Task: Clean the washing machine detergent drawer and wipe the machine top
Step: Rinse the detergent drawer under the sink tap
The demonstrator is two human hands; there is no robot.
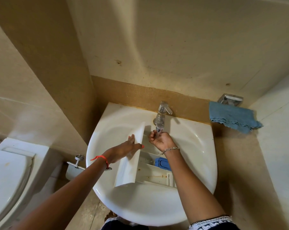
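The white detergent drawer (130,166) lies in the white sink (198,146), its front panel turned left, with a blue insert (162,163) and brown stains in its compartments. My left hand (128,147) grips the top of the front panel, thumb on one side and fingers over the far edge. My right hand (160,138) is cupped under the chrome tap (162,115), fingers curled in the running water, holding nothing that I can see.
A folded blue cloth (231,118) hangs on the ledge at the right, below a chrome soap holder (231,98). A white toilet (9,171) stands at the left, with a chrome paper holder (75,165) between it and the sink.
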